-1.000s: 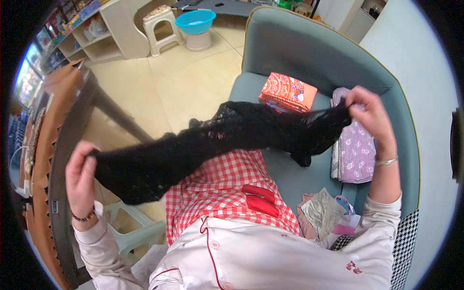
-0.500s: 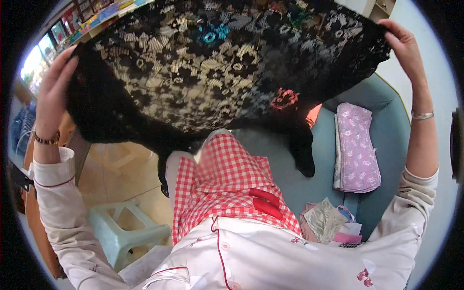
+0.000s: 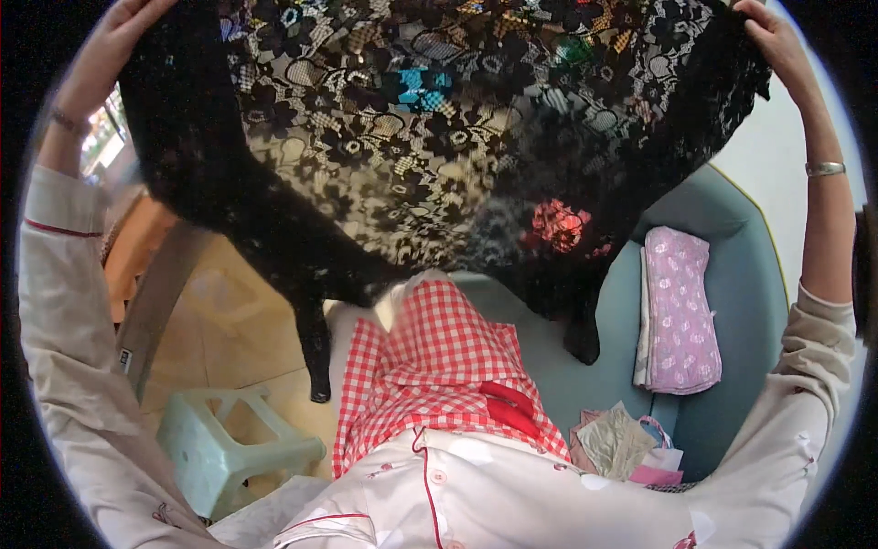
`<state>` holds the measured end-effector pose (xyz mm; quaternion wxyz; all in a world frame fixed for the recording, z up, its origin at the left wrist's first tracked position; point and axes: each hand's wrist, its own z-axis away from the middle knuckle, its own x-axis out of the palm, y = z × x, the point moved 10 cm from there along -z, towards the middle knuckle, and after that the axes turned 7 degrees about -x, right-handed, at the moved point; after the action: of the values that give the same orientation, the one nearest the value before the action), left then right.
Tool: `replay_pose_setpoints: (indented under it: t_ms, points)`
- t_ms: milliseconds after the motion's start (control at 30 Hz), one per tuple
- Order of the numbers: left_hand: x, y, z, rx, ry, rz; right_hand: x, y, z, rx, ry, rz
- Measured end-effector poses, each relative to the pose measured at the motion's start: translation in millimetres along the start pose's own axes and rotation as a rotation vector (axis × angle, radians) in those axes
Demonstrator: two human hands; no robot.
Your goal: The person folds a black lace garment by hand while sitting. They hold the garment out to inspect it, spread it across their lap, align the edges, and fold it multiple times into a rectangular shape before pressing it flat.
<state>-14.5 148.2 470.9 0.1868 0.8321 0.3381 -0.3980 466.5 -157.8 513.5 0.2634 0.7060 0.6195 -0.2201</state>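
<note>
A black see-through lace garment (image 3: 402,137) is spread wide in the air in front of me, with two narrow black ends dangling from its lower edge. My left hand (image 3: 108,44) grips its upper left corner at the top of the picture. At the opposite upper corner, my right hand (image 3: 783,44) pinches the lace between thumb and fingers. The garment's top edge runs out of view. Below it, a red-and-white checked cloth (image 3: 430,357) with a red patch covers my lap.
On the blue-grey sofa (image 3: 745,265) to the right lies a folded purple floral cloth (image 3: 681,311). Several small fabric pieces (image 3: 617,441) are heaped nearer me. A pale green plastic stool (image 3: 206,444) stands on the tiled floor (image 3: 229,316) at the left.
Both hands have risen and moved farther apart, lifting the lace garment higher and stretching it wider. Its left dangling end now hangs more freely.
</note>
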Motion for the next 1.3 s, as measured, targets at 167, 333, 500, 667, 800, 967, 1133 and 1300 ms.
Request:
replay_pose_setpoints:
  t_ms: [167,333,500,667,800,967,1133,1300]
  points:
    - [21,23,-8,0.079,-0.12,0.075,50,67,-18,-0.115,-0.185,0.051]
    - [67,26,-4,-0.018,-0.23,0.478,71,58,-20,-0.063,-0.164,0.153]
    - [-21,29,32,-0.066,0.017,0.461,-5,74,-10,-0.122,0.067,-0.032]
    - [16,7,192,-0.059,-0.191,0.555,-36,80,139,0.084,-0.068,-0.157]
    - [141,196,295,0.105,-0.876,1.0,89,20,294,0.389,-0.424,-0.781]
    - [247,223,424,-0.048,-1.341,1.134,213,-5,548,0.628,-1.317,-0.473]
    - [279,215,452,-0.262,-1.448,1.094,233,-35,649,0.77,-1.466,-0.563]
    - [282,229,439,-0.283,-1.465,1.107,228,-21,654,0.792,-1.394,-0.576]
